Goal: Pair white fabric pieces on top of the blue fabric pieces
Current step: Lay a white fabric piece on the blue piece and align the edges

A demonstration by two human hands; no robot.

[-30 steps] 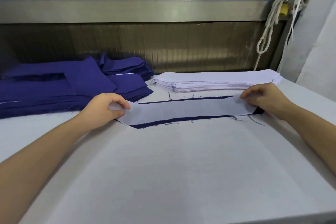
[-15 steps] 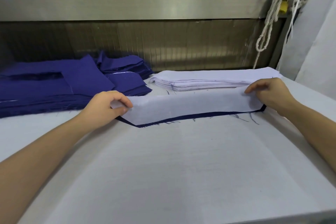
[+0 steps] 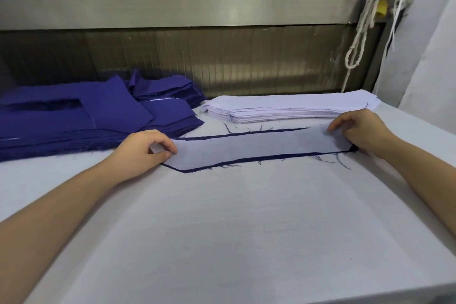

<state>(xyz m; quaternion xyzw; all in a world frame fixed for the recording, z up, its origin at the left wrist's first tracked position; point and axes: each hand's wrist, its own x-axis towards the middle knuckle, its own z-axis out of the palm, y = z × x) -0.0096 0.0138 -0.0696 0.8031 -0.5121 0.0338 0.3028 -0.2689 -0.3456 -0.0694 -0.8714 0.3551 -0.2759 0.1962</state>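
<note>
Fingers (image 3: 162, 142) of the left hand (image 3: 140, 153) are curled in on the left end of the white piece (image 3: 246, 148), its corner pinched between thumb and forefinger. Over on the other side the right hand (image 3: 362, 131) does much the same: its fingers (image 3: 341, 123) are bent down over the right end of the same strip and grip it (the thumb I cannot make out). The white piece lies stretched flat between the two hands, on top of the blue piece (image 3: 246, 160), which shows only as a thin dark border along the near and far edges, loose threads fraying out onto the table (image 3: 222, 229). Just behind it, near the right hand, sits a neat stack of white pieces (image 3: 283, 108). To the left, behind the left hand, lie heaps of blue fabric (image 3: 74, 121). A metal rail (image 3: 172, 11) runs along the back, and a knotted white rope (image 3: 357, 39) hangs at the far right.
</note>
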